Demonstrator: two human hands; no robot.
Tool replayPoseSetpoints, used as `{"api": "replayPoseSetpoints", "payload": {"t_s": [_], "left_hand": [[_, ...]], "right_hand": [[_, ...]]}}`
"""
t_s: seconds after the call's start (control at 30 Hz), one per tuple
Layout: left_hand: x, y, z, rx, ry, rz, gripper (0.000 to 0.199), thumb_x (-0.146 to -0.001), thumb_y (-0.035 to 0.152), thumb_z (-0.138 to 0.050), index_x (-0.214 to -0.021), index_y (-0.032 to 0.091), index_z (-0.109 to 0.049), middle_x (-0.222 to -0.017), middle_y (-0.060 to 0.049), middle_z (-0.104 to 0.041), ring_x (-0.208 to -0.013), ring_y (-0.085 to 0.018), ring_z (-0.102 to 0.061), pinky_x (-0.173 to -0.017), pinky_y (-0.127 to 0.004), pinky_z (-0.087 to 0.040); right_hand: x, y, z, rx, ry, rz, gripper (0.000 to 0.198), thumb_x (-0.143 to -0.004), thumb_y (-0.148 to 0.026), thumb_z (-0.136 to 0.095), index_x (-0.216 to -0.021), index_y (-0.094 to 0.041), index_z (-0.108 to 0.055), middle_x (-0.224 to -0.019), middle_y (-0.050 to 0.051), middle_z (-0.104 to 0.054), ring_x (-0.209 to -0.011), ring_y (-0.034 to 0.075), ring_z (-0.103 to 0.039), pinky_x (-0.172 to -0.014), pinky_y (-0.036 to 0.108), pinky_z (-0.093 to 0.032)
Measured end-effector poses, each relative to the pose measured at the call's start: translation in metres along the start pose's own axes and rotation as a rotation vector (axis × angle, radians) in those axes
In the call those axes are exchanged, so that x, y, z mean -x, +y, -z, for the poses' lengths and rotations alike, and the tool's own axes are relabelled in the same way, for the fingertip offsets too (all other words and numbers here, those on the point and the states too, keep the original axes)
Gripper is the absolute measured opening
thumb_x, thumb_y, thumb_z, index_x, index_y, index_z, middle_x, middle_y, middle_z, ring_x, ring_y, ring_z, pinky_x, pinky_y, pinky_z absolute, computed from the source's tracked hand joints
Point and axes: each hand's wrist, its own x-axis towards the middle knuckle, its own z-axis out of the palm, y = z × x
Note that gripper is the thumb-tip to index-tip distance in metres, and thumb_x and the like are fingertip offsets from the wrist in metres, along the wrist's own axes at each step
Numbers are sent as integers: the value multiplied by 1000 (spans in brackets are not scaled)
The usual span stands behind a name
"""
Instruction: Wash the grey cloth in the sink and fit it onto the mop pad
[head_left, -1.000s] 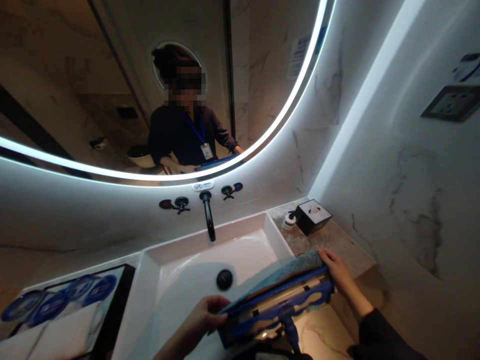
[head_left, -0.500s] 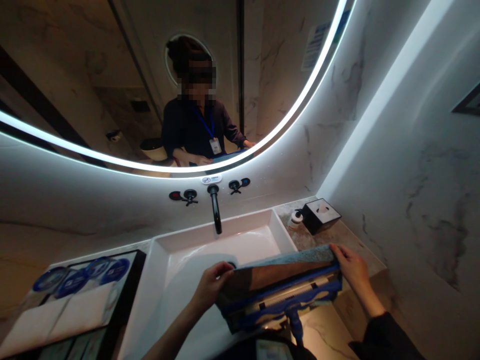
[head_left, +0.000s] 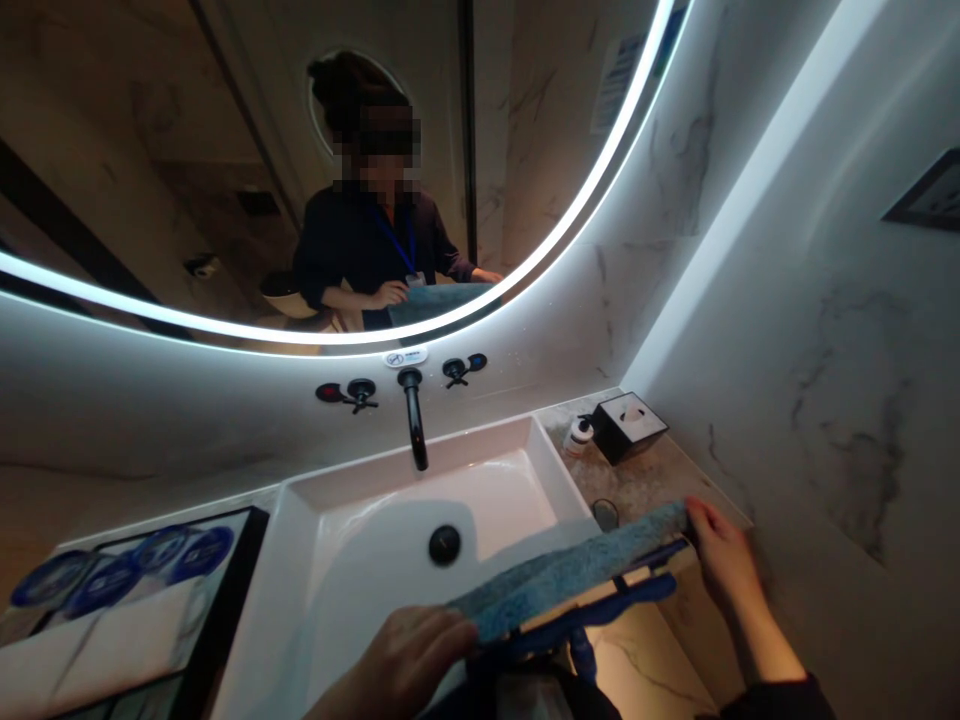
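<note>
My left hand (head_left: 420, 650) is closed on the near-left end of a grey-blue fleecy cloth (head_left: 577, 565), low over the front of the sink. At the cloth's far-right end, my right hand (head_left: 724, 555) pinches the corner. Stretched between the hands, the cloth lies along the edge of a wide-headed cleaning tool with a blue plastic frame (head_left: 619, 608). Its blue handle (head_left: 581, 655) points down toward my body, and its lower part is hidden. In the mirror, my reflection (head_left: 382, 240) holds up the same cloth.
The white rectangular sink (head_left: 296, 580) has a black drain (head_left: 445, 545) and a black wall tap (head_left: 415, 420). To the right stand a soap bottle (head_left: 578, 437), a tissue box (head_left: 630, 427) and a drinking glass (head_left: 604, 515). A black-edged tray (head_left: 247, 560) holds blue round packets and white cloths.
The tool has tilted, so its flat dark face is hidden and the cloth shows on top. My left hand has come lower and nearer. The drain and glass are uncovered.
</note>
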Motion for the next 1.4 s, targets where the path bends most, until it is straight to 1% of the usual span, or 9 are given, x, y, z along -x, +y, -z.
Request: {"api": "replayPoseSetpoints", "payload": {"t_s": [0.1, 0.2, 0.37, 0.5, 0.7, 0.83, 0.97, 1.1, 1.4], "left_hand": [[12, -13, -4, -98, -194, 52, 29, -85, 35, -61, -112, 31, -71, -97, -12, -72, -91, -28, -63, -91, -37, -43], [5, -27, -9, -304, -212, 22, 36, -90, 29, -49, -123, 33, -64, -102, -12, -71, -92, -28, -62, -85, -37, -45], [-13, -40, -24, -291, -137, -73, 23, -89, 24, -43, -91, 22, -66, -94, -11, -66, -91, -24, -58, -84, -34, -45], [-25, -46, -32, -80, -26, -29, 17, -90, 33, -45, -87, 21, -57, -105, -12, -65, -103, -26, -56, -93, -36, -42], [-22, -30, -5, -139, 2, 88, 20, -94, 37, -41, -87, 22, -53, -79, -3, -63, -74, -19, -57, -72, -27, -43], [-8, -16, 4, -256, -161, 62, 23, -96, 36, -40, -96, 24, -60, -94, -4, -69, -87, -19, -62, -81, -26, -45], [0, -17, -1, -357, -317, -14, 26, -96, 29, -38, -103, 25, -62, -101, -5, -72, -95, -20, -66, -85, -29, -48], [0, -18, -5, -325, -359, -100, 27, -95, 23, -36, -95, 25, -63, -110, -4, -71, -104, -17, -65, -91, -27, -47], [-1, -36, -13, -405, -302, -180, 45, -69, 0, -46, -107, 22, -57, -112, -7, -62, -103, -19, -59, -90, -29, -49]], "right_hand": [[8, 3, 1, -211, -148, -142, 49, -74, -66, -54, -82, -20, -69, -78, 5, -74, -74, 25, -66, -70, 35, -53], [20, -1, -4, -175, -88, -169, 49, -69, -67, -58, -76, -19, -67, -75, 7, -72, -76, 27, -65, -71, 35, -50], [36, -18, -4, 132, 194, -42, 57, -77, -73, -41, -76, -20, -62, -76, 10, -69, -76, 27, -60, -65, 32, -43], [38, -30, 1, 337, 239, 21, 51, -83, -65, -34, -77, -22, -60, -81, 11, -68, -74, 25, -59, -63, 33, -37], [23, -44, 18, -18, 54, -85, 45, -78, -63, -49, -79, -21, -63, -54, 1, -57, -52, 18, -51, -49, 29, -36], [32, -46, 45, -93, -128, -198, 46, -70, -66, -60, -66, -21, -58, -40, -6, -41, -40, 12, -37, -41, 25, -29], [60, -32, 75, 11, -264, -220, 48, -65, -68, -62, -61, -20, -62, -50, -2, -54, -49, 14, -50, -46, 24, -42], [79, -12, 84, 16, -155, -279, 43, -57, -65, -67, -59, -22, -63, -61, 2, -65, -68, 22, -64, -63, 27, -54], [90, 0, 61, -134, 31, -421, 51, -60, -60, -71, -91, -19, -66, -78, 3, -71, -74, 21, -67, -63, 25, -55]]}}
